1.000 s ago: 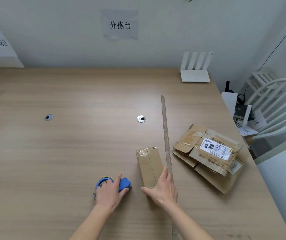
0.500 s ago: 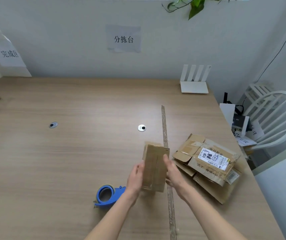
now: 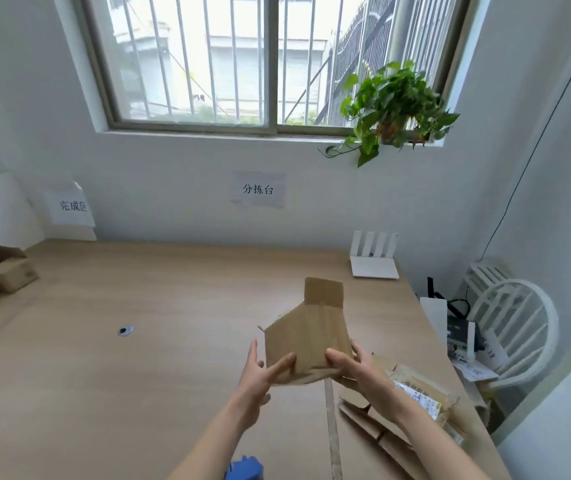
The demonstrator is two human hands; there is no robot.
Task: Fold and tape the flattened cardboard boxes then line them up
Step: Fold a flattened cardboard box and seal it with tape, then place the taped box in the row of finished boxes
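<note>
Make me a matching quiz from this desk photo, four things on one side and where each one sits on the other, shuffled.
Things:
1. small brown cardboard box
2. blue plastic tape dispenser
3. green leafy potted plant
4. white router with upright antennas

Places:
A. on the windowsill
B. at the table's far right, by the wall
C. held above the table between the left hand and right hand
D. at the bottom edge of the view, on the table

Pairs: 1-C, 2-D, 3-A, 4-B
</note>
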